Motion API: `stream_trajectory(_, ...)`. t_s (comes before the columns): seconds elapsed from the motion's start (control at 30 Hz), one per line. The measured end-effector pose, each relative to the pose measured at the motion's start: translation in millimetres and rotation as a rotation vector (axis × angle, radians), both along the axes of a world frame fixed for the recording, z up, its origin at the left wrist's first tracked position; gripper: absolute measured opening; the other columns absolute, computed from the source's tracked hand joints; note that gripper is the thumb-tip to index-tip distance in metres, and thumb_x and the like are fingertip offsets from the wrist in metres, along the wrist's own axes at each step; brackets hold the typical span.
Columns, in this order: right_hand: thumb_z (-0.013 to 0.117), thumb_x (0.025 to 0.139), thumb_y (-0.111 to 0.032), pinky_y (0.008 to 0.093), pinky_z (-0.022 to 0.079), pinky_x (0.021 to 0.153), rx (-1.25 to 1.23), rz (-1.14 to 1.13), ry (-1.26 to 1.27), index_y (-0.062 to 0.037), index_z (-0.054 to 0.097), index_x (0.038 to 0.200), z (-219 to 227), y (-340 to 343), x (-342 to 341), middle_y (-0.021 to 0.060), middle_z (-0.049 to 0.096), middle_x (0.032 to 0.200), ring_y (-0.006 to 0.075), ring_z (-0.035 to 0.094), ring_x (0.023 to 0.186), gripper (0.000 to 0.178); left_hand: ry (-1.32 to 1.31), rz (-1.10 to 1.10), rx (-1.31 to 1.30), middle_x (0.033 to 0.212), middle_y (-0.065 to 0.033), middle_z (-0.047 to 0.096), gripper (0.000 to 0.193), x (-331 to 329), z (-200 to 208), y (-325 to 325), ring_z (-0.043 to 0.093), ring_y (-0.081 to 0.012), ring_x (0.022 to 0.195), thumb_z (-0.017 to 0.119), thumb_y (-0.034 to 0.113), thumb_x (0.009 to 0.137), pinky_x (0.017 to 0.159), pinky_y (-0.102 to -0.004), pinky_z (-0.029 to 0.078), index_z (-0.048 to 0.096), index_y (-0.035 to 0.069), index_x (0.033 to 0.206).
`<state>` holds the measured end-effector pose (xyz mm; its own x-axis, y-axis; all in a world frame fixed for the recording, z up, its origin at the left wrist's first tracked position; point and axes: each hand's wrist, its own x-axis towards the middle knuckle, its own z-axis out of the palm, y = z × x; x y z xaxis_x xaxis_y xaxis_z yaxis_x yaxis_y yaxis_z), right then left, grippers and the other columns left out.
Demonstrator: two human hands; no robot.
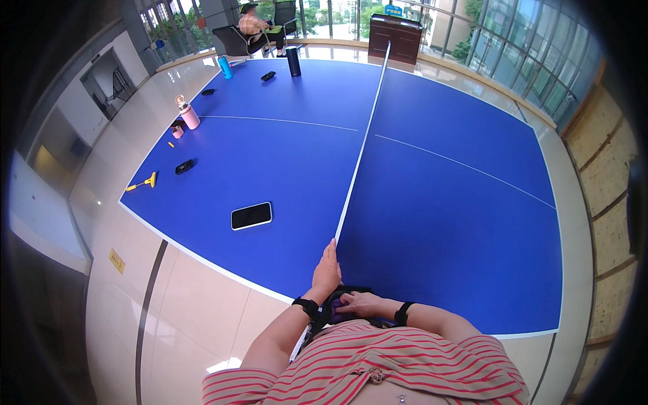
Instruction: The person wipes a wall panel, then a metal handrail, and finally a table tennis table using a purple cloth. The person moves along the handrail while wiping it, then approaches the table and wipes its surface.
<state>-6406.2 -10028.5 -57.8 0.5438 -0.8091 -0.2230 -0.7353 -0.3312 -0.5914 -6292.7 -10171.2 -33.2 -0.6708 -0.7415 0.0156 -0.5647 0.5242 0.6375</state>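
A white-topped net (pixel 356 171) runs across a blue table-tennis table (pixel 445 229). At its near end, my left hand (pixel 327 271) stands on edge with the fingers stretched out, fingertips at the white band. My right hand (pixel 362 304) is just right of it, fingers bent onto a black object (pixel 329 312) with some purple inside. That object sits at the near table edge close to my body; its kind is partly hidden by my hands. Each wrist wears a black band.
On the left half lie a phone (pixel 251 216), a yellow scraper-like tool (pixel 143 182), a small black device (pixel 184 167) and a pink bottle (pixel 190 117). Farther back stand a blue bottle (pixel 225 67) and a black tumbler (pixel 293 62). A person (pixel 253 23) sits beyond the table.
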Motion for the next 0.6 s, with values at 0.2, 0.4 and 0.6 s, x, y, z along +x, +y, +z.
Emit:
stream_trajectory(0.2,0.056,0.09,-0.018,0.0395,0.053,0.077,0.02,0.125,0.05,-0.0332,0.065,0.125,0,-10,-4,0.009,0.053,0.116,0.0306,0.057,0.099,0.038,-0.021,-0.006,0.005,0.143,-0.0226,0.041,0.076,3,1,-4,0.056,-0.0417,0.115,0.055,0.002,0.087,0.091,-0.0449,0.051,0.016,0.004,0.152)
stream_trajectory(0.4,0.059,0.089,-0.021,0.0385,0.052,0.077,0.051,0.133,0.031,-0.0344,0.069,0.119,3,0,-22,0.0055,0.055,0.113,0.029,0.056,0.103,0.035,-0.031,0.001,0.019,0.141,-0.0218,0.042,0.075,1,-7,-4,0.056,-0.0416,0.114,0.054,0.002,0.087,0.091,-0.0446,0.052,0.016,0.005,0.152)
stream_trajectory(0.6,0.061,0.083,-0.017,0.0384,0.052,0.075,-0.006,0.073,0.03,-0.0326,0.07,0.119,0,15,-34,0.0049,0.057,0.118,0.0274,0.056,0.103,0.04,-0.029,0.0,0.011,0.14,-0.0214,0.044,0.074,3,-8,-5,0.057,-0.0415,0.112,0.053,0.002,0.087,0.089,-0.0453,0.052,0.017,0.005,0.152)
